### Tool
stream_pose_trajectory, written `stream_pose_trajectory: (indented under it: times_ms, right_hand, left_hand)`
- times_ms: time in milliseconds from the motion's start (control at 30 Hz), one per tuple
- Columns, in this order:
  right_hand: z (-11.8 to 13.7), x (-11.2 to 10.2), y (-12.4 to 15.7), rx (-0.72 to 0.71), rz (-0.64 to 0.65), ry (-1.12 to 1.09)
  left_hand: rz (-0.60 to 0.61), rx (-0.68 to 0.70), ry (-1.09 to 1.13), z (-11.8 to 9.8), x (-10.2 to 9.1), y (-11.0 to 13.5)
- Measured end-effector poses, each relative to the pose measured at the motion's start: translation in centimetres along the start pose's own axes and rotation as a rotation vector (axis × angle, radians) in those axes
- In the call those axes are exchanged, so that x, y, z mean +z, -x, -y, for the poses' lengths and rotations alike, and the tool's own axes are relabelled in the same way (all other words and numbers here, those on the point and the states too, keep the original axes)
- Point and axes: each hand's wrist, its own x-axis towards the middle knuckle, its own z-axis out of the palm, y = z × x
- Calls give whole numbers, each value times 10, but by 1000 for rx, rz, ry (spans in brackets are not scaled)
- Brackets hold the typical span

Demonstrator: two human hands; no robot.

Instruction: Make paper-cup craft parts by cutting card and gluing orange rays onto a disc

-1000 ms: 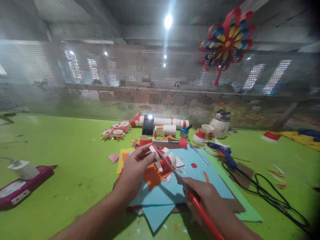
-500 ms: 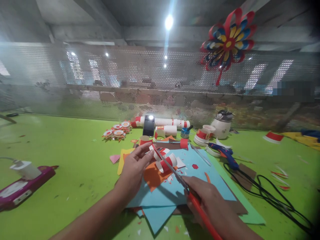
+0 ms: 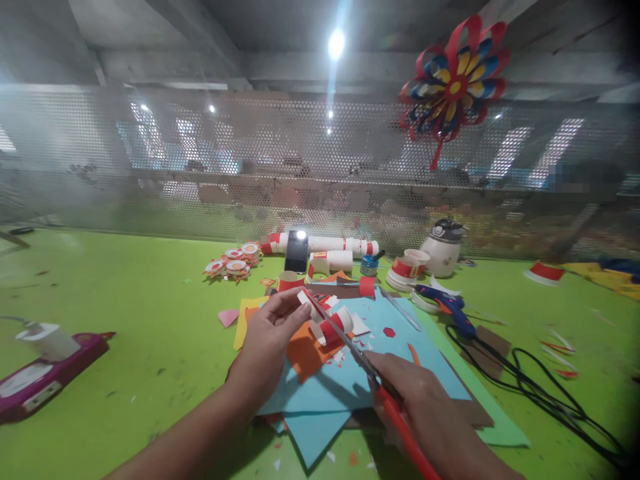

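Note:
My left hand pinches a small red-and-white paper strip above the table. My right hand grips red-handled scissors, and their blade tips reach the strip held by the left fingers. Just behind the blades a curled red-and-white paper ring lies on an orange sheet. Blue sheets of paper are spread under both hands.
A blue glue gun with a black cord lies right. A phone, paper rolls, a white jar and paper rosettes stand behind. A pink power strip sits left. A paper pinwheel hangs on the mesh.
Both hands stay almost where they were; the left fingers and the strip shift very slightly against the scissor blades.

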Motion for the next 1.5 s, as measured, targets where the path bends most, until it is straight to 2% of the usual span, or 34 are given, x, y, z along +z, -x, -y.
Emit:
stream_pose_trajectory:
  times_ms: [300,467,700,1233,1500]
  right_hand:
    - [0,-2,1,-1,30,-35]
    - [2,-2,0,22,6,-30]
    - [2,-7,-3,-7,66,-14]
    - [3,-3,0,-21,-16,-45]
    - [2,-3,-1,-18,10,-20]
  left_hand:
    - [21,17,10,4,-2,-2]
    - [26,-21,47,2,0,-1]
    - [78,8,-4,-2,2,2]
    - [58,14,-9,1,1,4]
    - [53,19,24,-1,1,3]
